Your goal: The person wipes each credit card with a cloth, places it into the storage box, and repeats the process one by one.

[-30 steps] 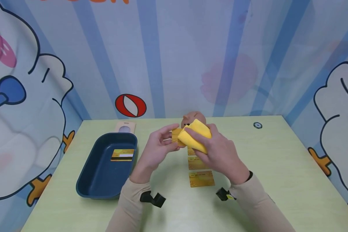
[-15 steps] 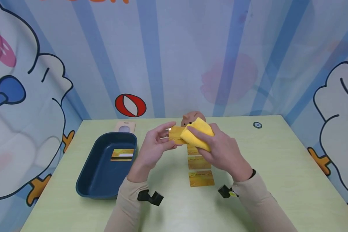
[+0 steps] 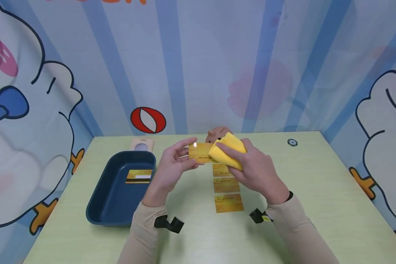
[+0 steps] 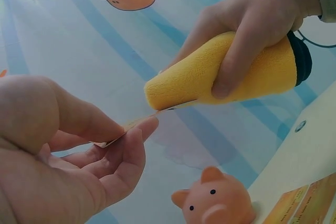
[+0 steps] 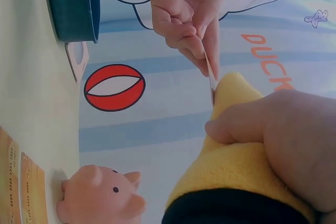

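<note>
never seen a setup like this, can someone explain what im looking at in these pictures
No machine here: each grip is a person's bare hand. The wide view comes from a camera worn on the head, looking forward and down; the two closer views come from cameras on the left and right wrists.

The left grip pinches one end of a gold card. The right grip holds a yellow cloth against the other end.

On the table, three more gold cards lie in a column, a pink pig figure sits behind the cloth, and a small round disc lies farther right. To the left is a dark blue tray with another card in it, and a flat beige item just behind it.
</note>
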The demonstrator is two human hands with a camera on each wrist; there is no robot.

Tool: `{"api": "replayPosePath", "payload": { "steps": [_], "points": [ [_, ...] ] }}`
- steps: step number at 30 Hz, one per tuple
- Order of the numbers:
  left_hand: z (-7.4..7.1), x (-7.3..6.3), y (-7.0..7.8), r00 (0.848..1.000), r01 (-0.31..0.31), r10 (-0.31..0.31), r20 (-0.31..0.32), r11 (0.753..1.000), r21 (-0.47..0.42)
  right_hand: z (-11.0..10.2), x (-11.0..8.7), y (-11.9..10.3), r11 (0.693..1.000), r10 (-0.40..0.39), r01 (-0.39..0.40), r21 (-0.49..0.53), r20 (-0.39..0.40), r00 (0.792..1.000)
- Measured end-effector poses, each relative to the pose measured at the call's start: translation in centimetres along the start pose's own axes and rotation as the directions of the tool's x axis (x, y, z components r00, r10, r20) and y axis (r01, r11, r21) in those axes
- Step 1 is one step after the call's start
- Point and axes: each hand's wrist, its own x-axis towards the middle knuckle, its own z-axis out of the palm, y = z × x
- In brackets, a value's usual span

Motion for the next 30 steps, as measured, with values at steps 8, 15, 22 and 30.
{"api": "replayPosePath", "payload": {
  "steps": [8, 15, 22, 30],
  "points": [
    [-0.2, 0.0, 0.1, 1.000, 0.019, -0.019, 0.004, 1.000, -0.017, -0.1, 0.1, 0.5, 1.000, 0.006, -0.006, -0.016, 0.000, 1.000],
    [-0.5, -0.1, 0.0, 1.000, 0.027, -0.027, 0.002, 1.000, -0.010, -0.1, 0.0, 0.8, 1.000, 0.022, -0.022, -0.013, -0.005, 1.000],
    [-0.5, 0.0, -0.2, 0.999, 0.053, -0.053, -0.004, 0.999, -0.001, 0.0, 0.0, 1.0, 0.999, 0.040, -0.040, -0.004, -0.009, 0.999],
    [-0.6, 0.3, -0.7, 0.998, 0.061, -0.062, -0.013, 0.998, -0.030, -0.1, 0.0, 1.3, 0.999, 0.052, -0.051, 0.017, -0.004, 0.999]
  ]
}}
